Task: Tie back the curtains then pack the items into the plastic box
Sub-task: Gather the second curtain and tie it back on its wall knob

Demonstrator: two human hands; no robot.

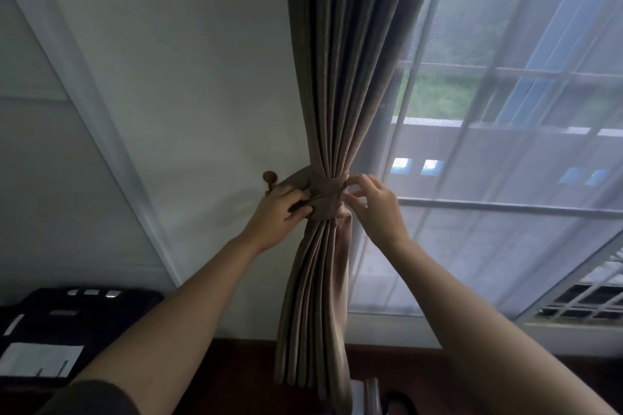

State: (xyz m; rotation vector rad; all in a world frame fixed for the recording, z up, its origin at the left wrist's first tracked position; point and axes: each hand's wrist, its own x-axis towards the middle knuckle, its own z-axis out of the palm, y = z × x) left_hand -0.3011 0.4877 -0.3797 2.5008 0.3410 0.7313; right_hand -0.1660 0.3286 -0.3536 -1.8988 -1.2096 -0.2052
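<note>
Head view.

Curtain (340, 77): brown, pleated, long axis vertical, hanging from the top of frame down to the floor, cinched to a narrow waist at mid-height. It sits between the white wall (202, 77) and the window.

Tieback (325, 194): brown band wrapped level round the waist, its left end running to a wooden knob hook (269, 177) on the wall.

My left hand (274, 216): arm reaching up from lower left, fingers curled, pinching the tieback fabric at the curtain's left side, just below the hook.

My right hand (377, 204): arm reaching up from lower right, thumb and fingertips loosely bent at the band's right edge; whether they actually grip it I cannot tell.

Sheer (488, 162): white, covering the window to the right, directly behind my right hand.

Black case (67, 320): lower left, against the wall, well apart from the curtain.

Floor (387, 381): dark wood beneath the hem.
</note>
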